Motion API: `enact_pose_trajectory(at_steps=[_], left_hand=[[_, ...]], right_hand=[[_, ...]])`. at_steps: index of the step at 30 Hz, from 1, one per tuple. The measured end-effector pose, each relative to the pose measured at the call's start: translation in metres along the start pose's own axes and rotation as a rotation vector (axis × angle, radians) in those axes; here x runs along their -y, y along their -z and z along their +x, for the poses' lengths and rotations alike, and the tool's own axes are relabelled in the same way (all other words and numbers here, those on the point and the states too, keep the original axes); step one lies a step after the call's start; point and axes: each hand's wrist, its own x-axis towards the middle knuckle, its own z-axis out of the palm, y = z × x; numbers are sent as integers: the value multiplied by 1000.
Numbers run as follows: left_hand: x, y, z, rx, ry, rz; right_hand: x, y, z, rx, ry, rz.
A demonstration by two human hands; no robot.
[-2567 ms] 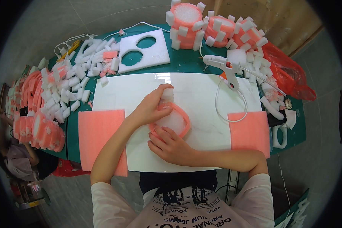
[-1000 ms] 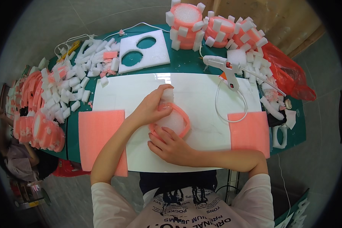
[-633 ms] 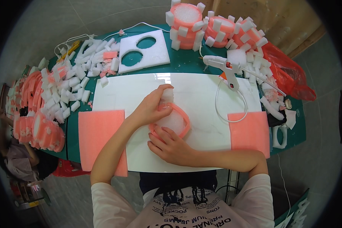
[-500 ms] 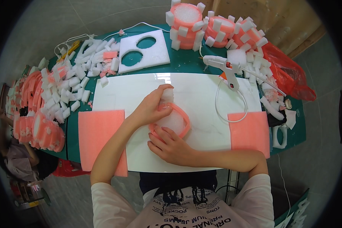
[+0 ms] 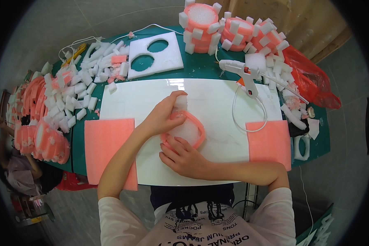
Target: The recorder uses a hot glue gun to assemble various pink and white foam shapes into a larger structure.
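Observation:
In the middle of the white board lies a round foam piece [image 5: 185, 130], a white disc with a pink rim bent slightly out of round. At its far side, a small white foam block [image 5: 181, 103] is pinched against the rim by my left hand [image 5: 171, 111], fingers behind and thumb in front. My right hand [image 5: 186, 158] grips the near side of the rim, fingers curled over its edge. A white hot glue gun [image 5: 244, 74] rests at the board's far right, its cord looping down onto the board.
Pink foam sheets [image 5: 110, 149] lie left and right [image 5: 269, 143] of the white board [image 5: 223, 164]. Loose white foam blocks [image 5: 74, 94] heap at left. A white foam sheet [image 5: 168, 59] with two holes and stacked pink rings [image 5: 201, 35] stand behind. A person [image 5: 24, 172] sits at far left.

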Motion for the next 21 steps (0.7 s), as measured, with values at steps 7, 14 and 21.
enact_pose_trajectory(at_steps=[7,14,21], left_hand=[[-3,1,0,10,16,9],[-2,0,0,9,15,8],[-2,1,0,14,19,18]], right_hand=[[0,1,0,2,-4,2],[0,0,0,-3,-2,9],[0,1,0,5,3,6]])
